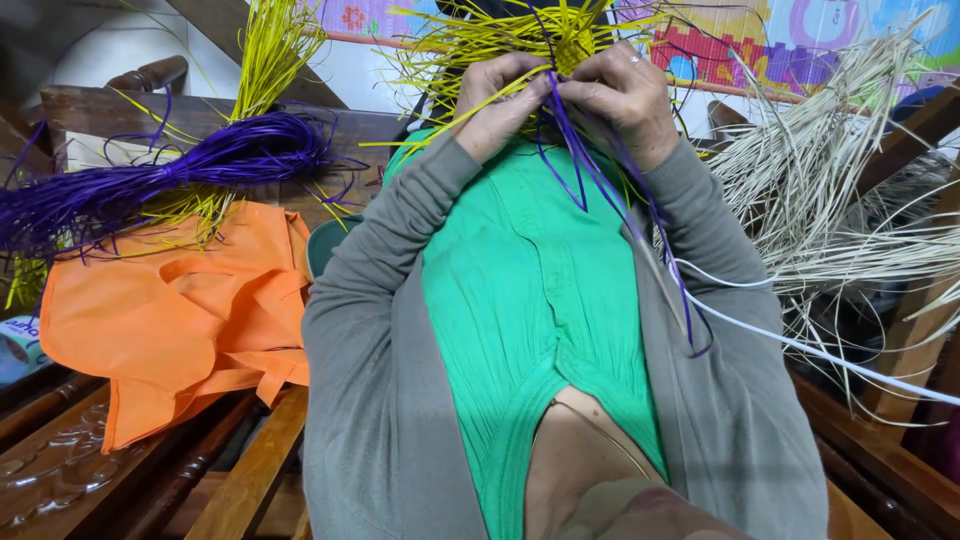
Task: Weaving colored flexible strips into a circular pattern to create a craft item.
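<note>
My left hand and my right hand are held close together over my lap, fingers pinched on a small woven piece of yellow strands and thin purple strands. The purple strands trail down from my fingers over my green top. Loose yellow strands fan out around both hands. The grey sleeves of my cardigan cover both arms to the wrist.
A bundle of purple strands and a bundle of yellow strands lie at the left over an orange cloth bag. Pale straw-coloured strands spread at the right, with a white strand crossing. A dark wooden bench lies beneath.
</note>
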